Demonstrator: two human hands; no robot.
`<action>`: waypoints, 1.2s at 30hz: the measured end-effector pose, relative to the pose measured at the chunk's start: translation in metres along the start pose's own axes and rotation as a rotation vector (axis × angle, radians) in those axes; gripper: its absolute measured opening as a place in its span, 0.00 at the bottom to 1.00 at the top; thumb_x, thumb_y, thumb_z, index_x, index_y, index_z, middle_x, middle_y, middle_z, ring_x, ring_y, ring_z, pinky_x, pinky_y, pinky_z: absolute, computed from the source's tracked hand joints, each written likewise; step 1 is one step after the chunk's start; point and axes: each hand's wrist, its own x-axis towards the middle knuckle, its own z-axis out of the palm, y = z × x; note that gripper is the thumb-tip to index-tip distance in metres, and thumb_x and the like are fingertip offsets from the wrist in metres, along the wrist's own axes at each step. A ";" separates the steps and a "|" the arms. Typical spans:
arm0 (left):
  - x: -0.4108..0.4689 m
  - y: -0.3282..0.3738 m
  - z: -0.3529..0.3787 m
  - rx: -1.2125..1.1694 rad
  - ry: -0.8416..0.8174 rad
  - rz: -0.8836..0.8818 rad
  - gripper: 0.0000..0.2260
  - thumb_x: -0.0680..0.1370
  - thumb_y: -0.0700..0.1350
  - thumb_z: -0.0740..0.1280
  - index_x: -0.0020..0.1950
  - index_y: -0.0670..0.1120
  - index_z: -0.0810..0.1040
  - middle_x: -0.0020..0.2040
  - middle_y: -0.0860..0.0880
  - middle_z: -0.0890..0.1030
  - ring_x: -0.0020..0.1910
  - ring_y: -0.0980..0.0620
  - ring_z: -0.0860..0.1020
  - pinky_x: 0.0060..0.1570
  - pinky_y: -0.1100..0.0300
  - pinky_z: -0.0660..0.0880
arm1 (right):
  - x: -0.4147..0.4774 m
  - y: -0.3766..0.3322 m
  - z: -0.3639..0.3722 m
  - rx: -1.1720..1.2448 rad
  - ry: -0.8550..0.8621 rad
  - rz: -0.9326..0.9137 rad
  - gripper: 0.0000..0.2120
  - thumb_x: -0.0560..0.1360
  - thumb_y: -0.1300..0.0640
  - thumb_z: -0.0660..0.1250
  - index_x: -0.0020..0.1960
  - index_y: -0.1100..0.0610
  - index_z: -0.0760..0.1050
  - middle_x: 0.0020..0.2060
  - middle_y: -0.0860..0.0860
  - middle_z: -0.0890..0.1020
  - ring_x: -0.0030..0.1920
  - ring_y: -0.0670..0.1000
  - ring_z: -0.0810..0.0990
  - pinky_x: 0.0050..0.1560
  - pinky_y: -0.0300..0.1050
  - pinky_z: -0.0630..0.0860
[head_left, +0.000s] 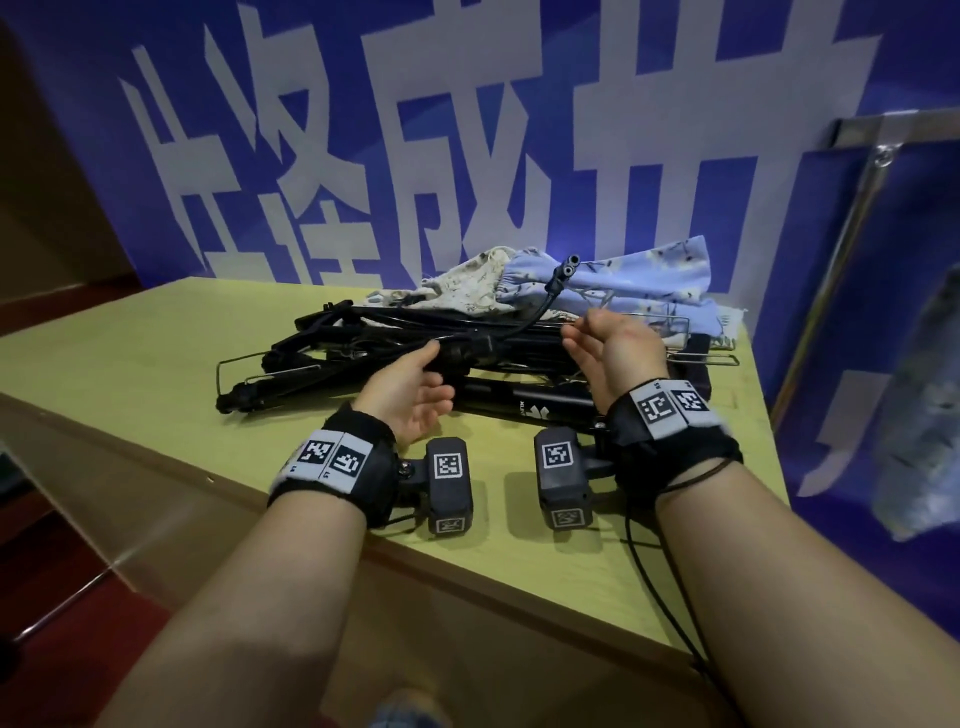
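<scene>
Left hand: Your left hand (410, 397) is open, palm turned to the right and fingers relaxed. The thumb tip rests on the black rod (467, 353). The other fingers hang just below the rod, on the side toward the near edge, and do not wrap it.
Right hand: Your right hand (615, 348) has its fingers curled, with the tips close together at the thin wire hanger (687, 332). You cannot tell whether they pinch the wire or only touch it.
Rod: It lies across the table (156, 353) in a heap of black rods, between your two hands, nearer the far edge than the near one.
Wire hanger: It lies flat on top of the heap, reaching toward the table's right edge.
Cable: A black cable (545, 296) rises from the heap just left of your right fingertips and ends in a twin plug.
Cloth: Blue cloth (649, 275) and cream cloth (467, 280) lie bunched behind the heap, along the far edge.
Wrists: Both carry black bands (332, 460) with printed markers, and a black block (449, 483) juts from each over the near edge.
Behind: A blue banner (467, 130) stands at the far edge.
</scene>
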 end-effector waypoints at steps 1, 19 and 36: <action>-0.002 0.002 0.004 0.033 -0.046 0.027 0.17 0.79 0.57 0.65 0.39 0.46 0.73 0.29 0.50 0.78 0.26 0.55 0.76 0.25 0.66 0.70 | 0.000 0.000 0.000 -0.017 -0.018 -0.008 0.10 0.80 0.67 0.56 0.41 0.62 0.70 0.36 0.55 0.75 0.36 0.50 0.77 0.40 0.38 0.77; -0.002 0.034 0.080 0.096 -0.240 0.576 0.05 0.82 0.44 0.63 0.52 0.47 0.78 0.46 0.50 0.79 0.45 0.55 0.76 0.40 0.63 0.73 | 0.003 0.001 -0.008 -0.159 -0.091 -0.071 0.11 0.80 0.67 0.57 0.40 0.59 0.71 0.34 0.52 0.75 0.26 0.45 0.76 0.31 0.35 0.75; 0.019 0.028 0.082 0.265 -0.437 0.644 0.13 0.84 0.42 0.55 0.57 0.48 0.79 0.53 0.49 0.82 0.47 0.53 0.79 0.43 0.63 0.75 | -0.004 0.003 -0.003 -0.264 -0.251 -0.007 0.14 0.79 0.70 0.56 0.36 0.61 0.71 0.23 0.49 0.77 0.22 0.44 0.75 0.30 0.34 0.75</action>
